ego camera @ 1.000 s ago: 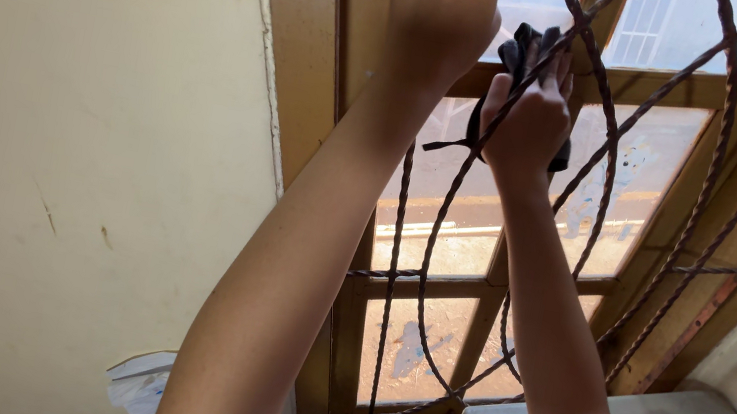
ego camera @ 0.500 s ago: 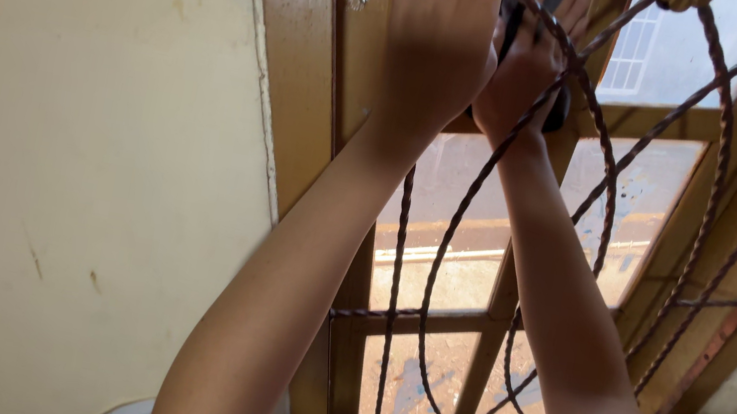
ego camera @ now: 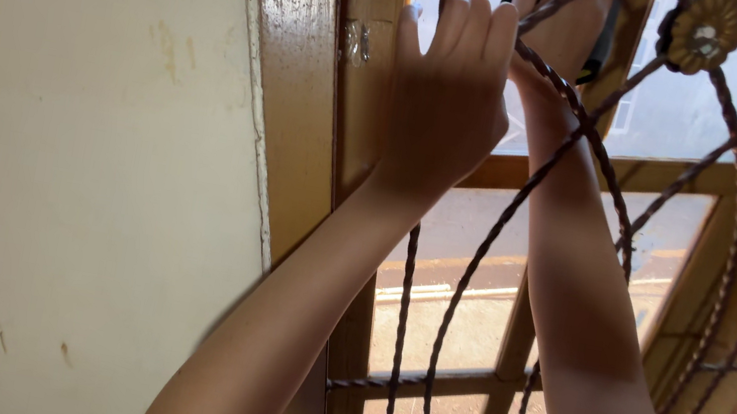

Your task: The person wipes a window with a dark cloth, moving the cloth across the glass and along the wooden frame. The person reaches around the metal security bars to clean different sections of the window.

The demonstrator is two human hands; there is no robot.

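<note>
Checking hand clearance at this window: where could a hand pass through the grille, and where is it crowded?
Roomiest gap: between the twisted curved bar and the right forearm, above the wooden crossbar. Another lies right of that forearm, under the brass rosette. It is crowded at top, where the left hand and right hand with a dark cloth meet.

Dark cloth [ego camera: 604, 37] is sitting bunched against the upper window pane [ego camera: 700, 104], showing behind the twisted metal grille [ego camera: 536, 171].
</note>
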